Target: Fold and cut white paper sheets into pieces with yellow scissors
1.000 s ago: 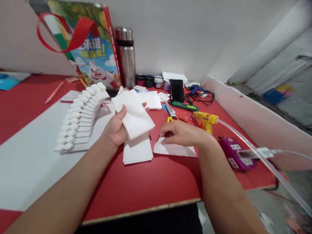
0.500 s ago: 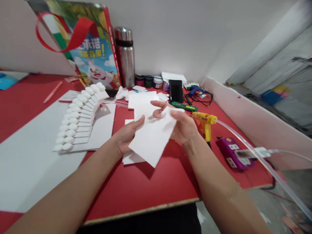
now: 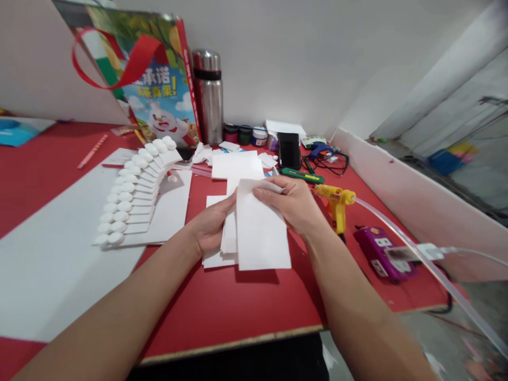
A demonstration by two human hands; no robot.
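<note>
Evidently the 2 bare hands share the paper so that sheets can be managed separately. The right hand [image 3: 296,203] pinches the upper right corner of a white, rectangular paper sheet [image 3: 264,233] narrowly between thumb and fingers, probably to leave most of its surface unobstructed. The left hand [image 3: 212,225] grips a thin bundle of white paper rectangles [image 3: 230,230] beside and partly behind that sheet, thumb along the top; its other fingers are mostly hidden, so how firmly they press cannot be told. Shadow below the sheet suggests it hangs above the red, flat tabletop [image 3: 234,309].

Both forearms slant inward from the lower corners, bringing the hands close together in front of the body. A yellow plastic glue gun [image 3: 337,201] lies just beyond the right wrist, seemingly within easy reach, while a curved row of white, disc-tipped strips [image 3: 137,198] sits well left, apart from the handling area.
</note>
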